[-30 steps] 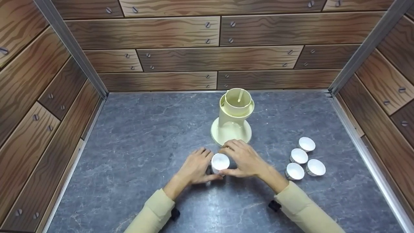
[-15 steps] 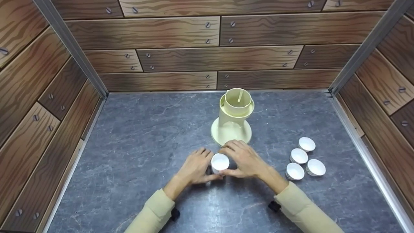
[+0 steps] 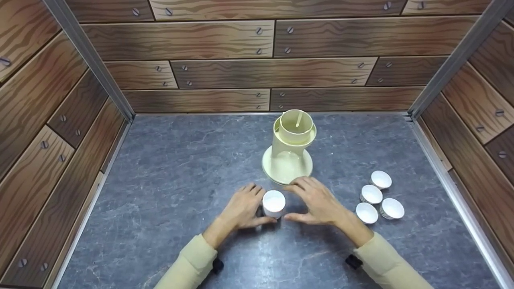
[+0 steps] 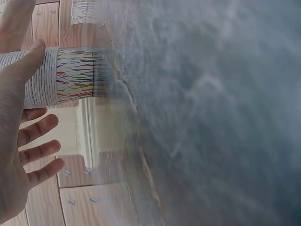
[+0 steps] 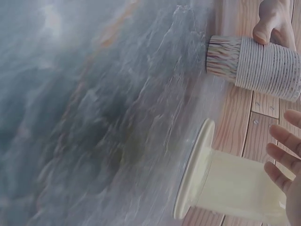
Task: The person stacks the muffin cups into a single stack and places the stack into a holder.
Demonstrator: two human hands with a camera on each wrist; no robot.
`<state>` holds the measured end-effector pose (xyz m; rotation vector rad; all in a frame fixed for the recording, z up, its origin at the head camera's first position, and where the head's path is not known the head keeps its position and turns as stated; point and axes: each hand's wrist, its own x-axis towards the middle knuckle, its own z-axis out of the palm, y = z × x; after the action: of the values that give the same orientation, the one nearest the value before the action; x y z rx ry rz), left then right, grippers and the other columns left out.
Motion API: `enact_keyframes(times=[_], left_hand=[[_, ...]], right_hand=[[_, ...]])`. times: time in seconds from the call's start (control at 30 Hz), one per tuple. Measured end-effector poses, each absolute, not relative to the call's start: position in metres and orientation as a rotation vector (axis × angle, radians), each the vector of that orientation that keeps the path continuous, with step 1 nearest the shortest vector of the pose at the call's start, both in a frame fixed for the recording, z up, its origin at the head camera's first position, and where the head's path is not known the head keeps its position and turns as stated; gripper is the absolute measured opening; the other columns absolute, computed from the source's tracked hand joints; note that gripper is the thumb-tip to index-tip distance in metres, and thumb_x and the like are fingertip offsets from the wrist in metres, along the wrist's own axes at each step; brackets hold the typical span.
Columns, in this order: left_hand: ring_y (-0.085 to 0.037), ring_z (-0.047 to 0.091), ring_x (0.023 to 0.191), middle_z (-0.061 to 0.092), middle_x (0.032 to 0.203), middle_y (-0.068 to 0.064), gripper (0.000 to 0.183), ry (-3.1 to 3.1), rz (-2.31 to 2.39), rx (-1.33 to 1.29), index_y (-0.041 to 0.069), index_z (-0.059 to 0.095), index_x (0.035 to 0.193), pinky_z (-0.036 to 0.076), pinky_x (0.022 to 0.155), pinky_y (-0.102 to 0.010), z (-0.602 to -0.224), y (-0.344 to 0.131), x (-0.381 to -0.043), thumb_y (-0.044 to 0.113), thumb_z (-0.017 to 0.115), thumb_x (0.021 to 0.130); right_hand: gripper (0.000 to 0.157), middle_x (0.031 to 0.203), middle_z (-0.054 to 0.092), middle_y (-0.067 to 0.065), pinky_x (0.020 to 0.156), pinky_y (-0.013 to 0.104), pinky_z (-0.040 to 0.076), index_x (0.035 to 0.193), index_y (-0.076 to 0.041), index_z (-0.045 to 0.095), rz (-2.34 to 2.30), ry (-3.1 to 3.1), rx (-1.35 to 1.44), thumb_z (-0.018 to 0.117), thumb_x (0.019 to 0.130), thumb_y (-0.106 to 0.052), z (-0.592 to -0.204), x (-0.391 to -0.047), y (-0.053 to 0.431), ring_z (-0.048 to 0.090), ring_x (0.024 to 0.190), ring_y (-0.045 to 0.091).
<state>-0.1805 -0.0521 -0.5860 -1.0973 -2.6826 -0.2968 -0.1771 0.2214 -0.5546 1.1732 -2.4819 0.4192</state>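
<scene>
A tall stack of white paper baking cups (image 3: 274,202) stands upright on the table in front of me, with coloured squiggles on its lowest cup (image 4: 76,73). My left hand (image 3: 243,208) holds this stack from the left, thumb at the near side and index finger behind; its other fingers extend free in the left wrist view. Just right of the stack, apart from it, my right hand (image 3: 315,202) has its thumb and fingers spread, nothing between them. Behind both hands is a cream cylindrical stand (image 3: 287,168) with a round base and an inner cup-like tube at its top.
Several single paper baking cups (image 3: 371,194) sit close together on the right of the dark marbled table (image 3: 168,168). Wood-patterned walls (image 3: 221,72) enclose the back and sides, with a metal rail (image 3: 461,208) along the right edge.
My right hand has let go of the stack and drawn slightly to the right. The left hand, the stack and the stand look unmoved.
</scene>
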Motion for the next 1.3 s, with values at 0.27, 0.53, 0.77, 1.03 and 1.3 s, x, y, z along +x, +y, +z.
enact_keyframes(times=[0.27, 0.53, 0.77, 1.03, 1.3], left_hand=[[-0.023, 0.066, 0.108, 0.071, 0.115, -0.004, 0.077, -2.706, -0.333, -1.084, 0.013, 0.063, 0.121, 0.06, 0.092, -0.042, -0.586, -0.052, -0.18, 0.078, 0.073, 0.081], [-0.023, 0.065, 0.109, 0.071, 0.115, -0.003, 0.077, -2.715, -0.335, -1.084, 0.014, 0.063, 0.121, 0.059, 0.094, -0.041, -0.586, -0.052, -0.18, 0.079, 0.073, 0.08], [-0.024, 0.065, 0.11, 0.071, 0.117, -0.004, 0.078, -2.716, -0.326, -1.095, 0.013, 0.063, 0.122, 0.059, 0.096, -0.042, -0.585, -0.052, -0.181, 0.079, 0.072, 0.081], [-0.023, 0.065, 0.111, 0.071, 0.117, -0.004, 0.079, -2.714, -0.315, -1.1, 0.013, 0.063, 0.123, 0.059, 0.096, -0.041, -0.586, -0.052, -0.18, 0.079, 0.07, 0.082], [-0.023, 0.065, 0.11, 0.072, 0.117, -0.003, 0.077, -2.716, -0.338, -1.094, 0.013, 0.063, 0.122, 0.059, 0.095, -0.042, -0.587, -0.052, -0.182, 0.078, 0.072, 0.081]], right_hand=[[0.077, 0.132, 0.069, 0.005, 0.106, 0.049, 0.054, 0.14, -0.018, 0.064, 0.48, -2.57, 1.047, 0.078, 0.082, -0.068, -0.55, -0.166, 0.245, 0.063, 0.124, 0.024], [0.075, 0.127, 0.069, 0.004, 0.1, 0.048, 0.055, 0.134, -0.016, 0.068, 0.45, -2.587, 0.952, 0.088, 0.075, -0.058, -0.55, -0.158, 0.268, 0.064, 0.119, 0.025], [0.076, 0.124, 0.07, 0.008, 0.104, 0.051, 0.053, 0.131, -0.014, 0.069, 0.401, -2.563, 0.946, 0.089, 0.073, -0.057, -0.55, -0.155, 0.288, 0.065, 0.118, 0.028], [0.072, 0.123, 0.07, 0.007, 0.1, 0.052, 0.052, 0.131, -0.016, 0.07, 0.412, -2.581, 0.858, 0.09, 0.074, -0.055, -0.557, -0.146, 0.31, 0.065, 0.116, 0.029], [0.073, 0.118, 0.071, 0.01, 0.095, 0.051, 0.052, 0.128, -0.011, 0.071, 0.394, -2.566, 0.765, 0.091, 0.072, -0.052, -0.559, -0.137, 0.332, 0.067, 0.11, 0.033]])
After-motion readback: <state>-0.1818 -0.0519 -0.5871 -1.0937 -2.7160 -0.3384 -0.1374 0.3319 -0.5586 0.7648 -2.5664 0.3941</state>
